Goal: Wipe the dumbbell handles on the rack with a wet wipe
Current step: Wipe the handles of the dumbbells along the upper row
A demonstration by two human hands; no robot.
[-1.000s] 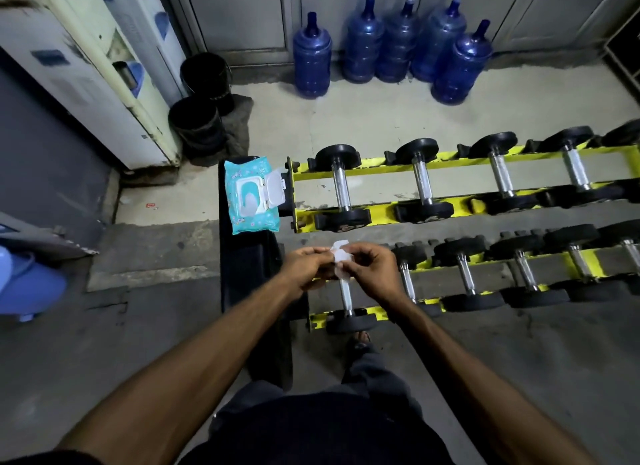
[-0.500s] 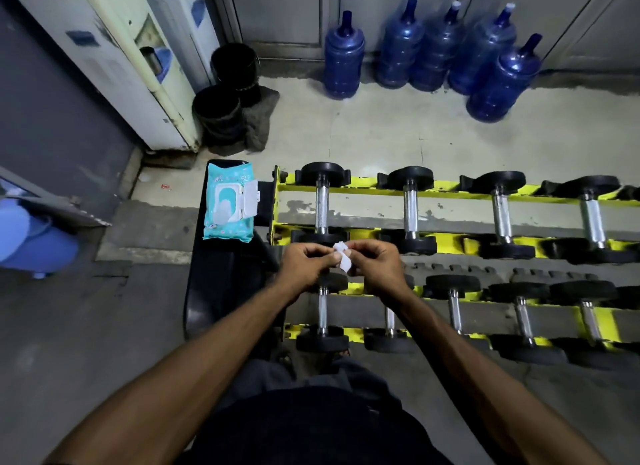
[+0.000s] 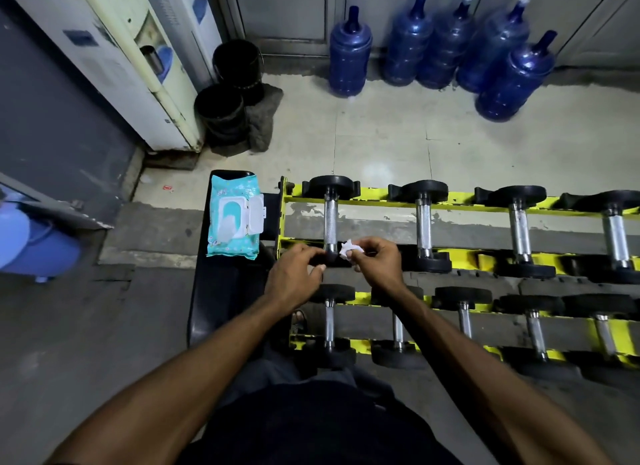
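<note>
A yellow two-tier rack [image 3: 377,199] holds several black dumbbells with chrome handles. The leftmost upper dumbbell's handle [image 3: 330,222] runs toward me. My right hand [image 3: 375,262] pinches a small crumpled white wet wipe [image 3: 347,249] just right of that handle's near end. My left hand [image 3: 294,277] hovers beside it, fingers loosely curled, apart from the wipe. A teal wipe pack [image 3: 233,218] with its white lid flipped open lies on a black bench [image 3: 221,291] left of the rack.
Several blue water jugs [image 3: 349,59] stand by the back wall. Two black buckets [image 3: 221,112] and a water dispenser [image 3: 114,62] are at the back left. A light blue tub [image 3: 31,249] sits at the far left on the concrete floor.
The view tilted and shifted, so the rack sits lower and more central. Both hands held the wipe before; now my left hand has let go and only the right holds it.
</note>
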